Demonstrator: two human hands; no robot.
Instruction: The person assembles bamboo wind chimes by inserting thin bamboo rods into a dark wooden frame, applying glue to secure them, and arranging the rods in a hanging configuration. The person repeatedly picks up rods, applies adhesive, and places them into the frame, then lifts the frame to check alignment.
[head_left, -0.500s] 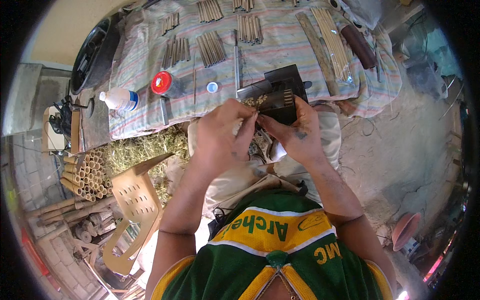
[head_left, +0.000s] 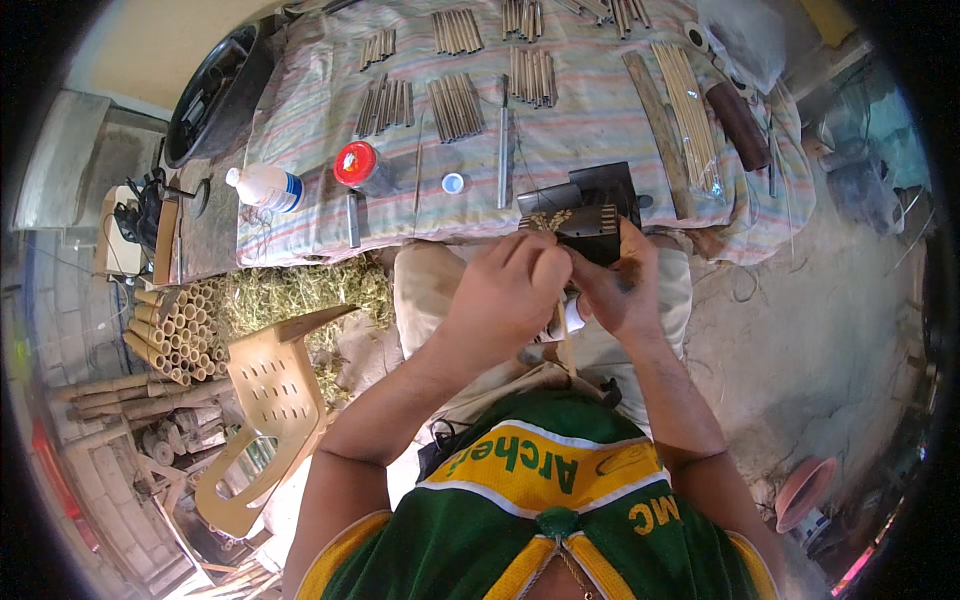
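A dark piece with a pale carved flower pattern and a row of light notches (head_left: 580, 220) is gripped by my right hand (head_left: 625, 285), its thumb along the near side. My left hand (head_left: 510, 285) is closed, fingertips bunched against the near edge of the carved piece. A thin pale stick (head_left: 567, 340) extends downward from between my hands, apparently from the left hand's grip; its upper end is hidden. Just beyond the carved piece is a black panel-like object (head_left: 605, 185); I cannot tell whether they are joined.
On the striped cloth (head_left: 300, 225) stand a red-lidded jar (head_left: 362, 168) and a white bottle (head_left: 265, 188), with a small white cap (head_left: 453, 183) and several bundles of short tubes (head_left: 455, 108). Long sticks (head_left: 685, 115) lie at right. A tan plastic chair (head_left: 272, 375) stands at left.
The table scene has shifted right and down in the picture. My left hand has turned and come closer to my right, and the pale stick now shows below my hands.
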